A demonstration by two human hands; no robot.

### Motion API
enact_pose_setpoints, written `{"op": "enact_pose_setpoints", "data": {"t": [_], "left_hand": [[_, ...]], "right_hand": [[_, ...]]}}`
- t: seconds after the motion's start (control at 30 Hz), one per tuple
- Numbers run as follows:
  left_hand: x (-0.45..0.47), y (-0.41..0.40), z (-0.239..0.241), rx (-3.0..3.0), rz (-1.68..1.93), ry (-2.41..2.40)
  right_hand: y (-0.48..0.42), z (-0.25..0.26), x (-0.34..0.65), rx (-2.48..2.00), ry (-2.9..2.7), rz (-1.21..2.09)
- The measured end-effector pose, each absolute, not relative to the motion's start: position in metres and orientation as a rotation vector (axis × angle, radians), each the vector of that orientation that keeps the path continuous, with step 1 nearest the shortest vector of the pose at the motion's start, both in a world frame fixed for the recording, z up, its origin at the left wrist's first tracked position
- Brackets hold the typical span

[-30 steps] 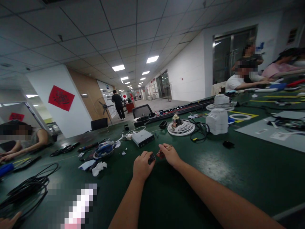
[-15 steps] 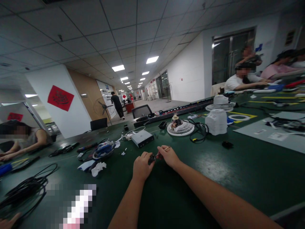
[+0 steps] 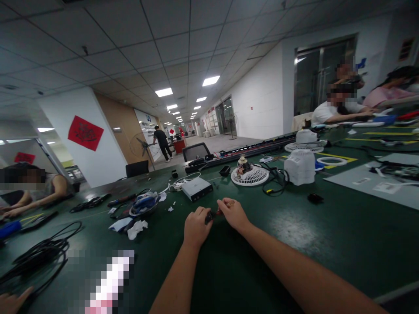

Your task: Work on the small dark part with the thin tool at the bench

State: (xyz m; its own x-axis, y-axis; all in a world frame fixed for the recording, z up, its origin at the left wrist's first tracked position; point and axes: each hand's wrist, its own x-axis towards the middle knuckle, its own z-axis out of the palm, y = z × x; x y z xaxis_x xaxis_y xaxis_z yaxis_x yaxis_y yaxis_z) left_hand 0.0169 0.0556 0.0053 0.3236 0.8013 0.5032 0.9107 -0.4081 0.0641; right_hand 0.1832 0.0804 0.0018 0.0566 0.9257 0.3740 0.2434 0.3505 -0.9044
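Observation:
Low over the green tabletop, my left hand (image 3: 196, 226) is closed on a small black part (image 3: 209, 216). My right hand (image 3: 234, 213) pinches a thin, reddish tool (image 3: 218, 212) whose tip points at the black part; the fingers cover most of it, so its exact kind does not show. Whether the tip touches the part, I cannot tell. Just beyond my hands lies a grey metal box (image 3: 197, 189), like a disc drive. A white fan grille with a motor on it (image 3: 250, 174) sits farther back to the right.
A white plastic housing (image 3: 299, 168), a black cable (image 3: 276, 183) and a small black piece (image 3: 315, 198) lie to the right. To the left are a blue-and-black device (image 3: 144, 204), crumpled white paper (image 3: 137, 229) and coiled black cable (image 3: 39, 257). Co-workers sit at both sides.
Both hands hold the same things in nearly the same place, with the right fingers slightly shifted around the tool. The whole view has moved a little. A distant person has walked slightly.

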Motion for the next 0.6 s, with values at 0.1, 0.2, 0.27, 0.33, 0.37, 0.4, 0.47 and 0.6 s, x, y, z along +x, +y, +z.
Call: {"op": "enact_pose_setpoints", "data": {"t": [0.1,0.2,0.27,0.33,0.37,0.4,0.47,0.6], "left_hand": [[0.016,0.057,0.004,-2.314,-0.713,-1.540],[0.015,0.058,0.002,-2.279,-0.736,-1.555],[0.014,0.058,0.002,-2.268,-0.737,-1.582],[0.014,0.058,0.003,-2.266,-0.729,-1.604],[0.014,0.058,0.003,-2.268,-0.723,-1.611],[0.015,0.058,0.004,-2.270,-0.718,-1.615],[0.015,0.058,0.004,-2.271,-0.713,-1.622],[0.015,0.058,0.003,-2.267,-0.719,-1.630]], "right_hand": [[0.081,0.004,0.190,-1.216,-1.358,0.605],[0.086,0.002,0.197,-1.269,-1.242,0.708],[0.089,-0.001,0.199,-1.301,-1.248,0.827],[0.091,-0.003,0.199,-1.274,-1.314,0.907],[0.091,-0.005,0.198,-1.236,-1.374,0.895],[0.091,-0.006,0.197,-1.197,-1.446,0.847],[0.091,-0.009,0.194,-1.151,-1.628,0.692],[0.086,-0.010,0.191,-1.180,-1.911,0.615]]}}
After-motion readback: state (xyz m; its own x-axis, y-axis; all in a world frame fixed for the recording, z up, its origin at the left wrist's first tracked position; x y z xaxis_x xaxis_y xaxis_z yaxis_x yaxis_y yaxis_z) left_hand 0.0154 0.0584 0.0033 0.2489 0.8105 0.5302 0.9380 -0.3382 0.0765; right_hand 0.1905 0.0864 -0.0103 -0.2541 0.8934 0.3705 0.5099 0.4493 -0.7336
